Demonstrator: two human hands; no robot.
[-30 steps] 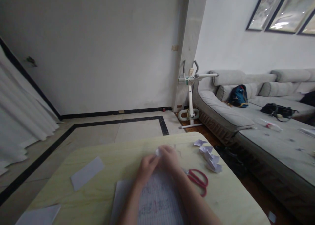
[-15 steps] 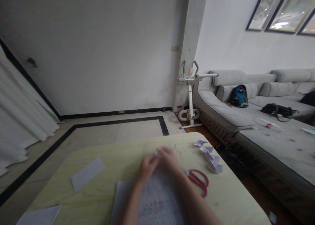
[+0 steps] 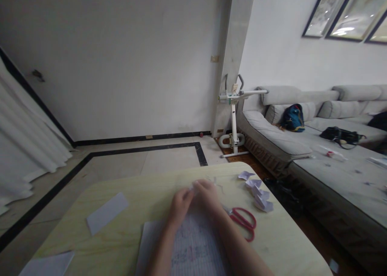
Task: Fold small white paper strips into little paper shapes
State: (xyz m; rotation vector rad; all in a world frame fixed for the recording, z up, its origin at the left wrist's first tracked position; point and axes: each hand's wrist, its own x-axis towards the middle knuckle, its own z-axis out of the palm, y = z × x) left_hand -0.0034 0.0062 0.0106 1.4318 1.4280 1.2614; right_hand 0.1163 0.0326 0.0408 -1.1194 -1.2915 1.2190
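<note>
My left hand (image 3: 181, 202) and my right hand (image 3: 207, 193) meet over the far half of the table. Both are closed, pinching a small piece of white paper (image 3: 192, 186) between their fingertips; most of it is hidden and its shape is blurred. Beneath my forearms lies a lined sheet with writing (image 3: 196, 250). Scissors with red handles (image 3: 244, 223) rest just right of my right forearm, their blades partly covered by it. Several folded paper pieces (image 3: 258, 191) stand in a row along the table's right side.
A white paper strip (image 3: 108, 213) lies on the left of the wooden table (image 3: 127, 243), and more paper (image 3: 48, 264) sits at its near left corner. Thin paper scraps (image 3: 216, 182) are beyond my right hand. A grey sofa (image 3: 278, 139) and an exercise machine (image 3: 234, 119) stand past the table.
My fingers have shifted slightly around the small paper, and less of it shows now. The scissors, folded pieces and loose papers have stayed in place.
</note>
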